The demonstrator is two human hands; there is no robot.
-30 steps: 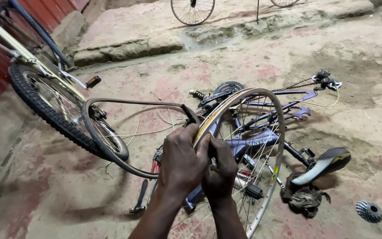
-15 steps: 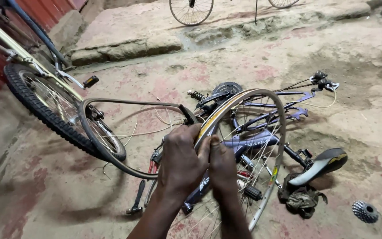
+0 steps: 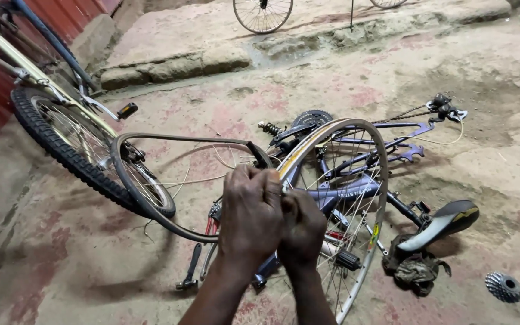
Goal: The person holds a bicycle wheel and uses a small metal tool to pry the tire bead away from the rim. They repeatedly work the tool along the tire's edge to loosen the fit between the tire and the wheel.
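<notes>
Now both hands (image 3: 275,219) clamped on wheel rim (image 3: 380,180), inner tube (image 3: 151,207) hanging left.

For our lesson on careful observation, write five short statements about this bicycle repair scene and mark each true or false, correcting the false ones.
1. Both hands meet at the rim of the bare wheel. True: the left hand and right hand are pressed together on it.
2. A loose tyre loops out to the left of the hands. True.
3. The purple bicycle frame stands upright. False: it lies on its side on the ground.
4. The saddle rests near a crumpled rag. True.
5. The cog cluster is mounted on the wheel being handled. False: it lies alone on the ground at lower right.
</notes>
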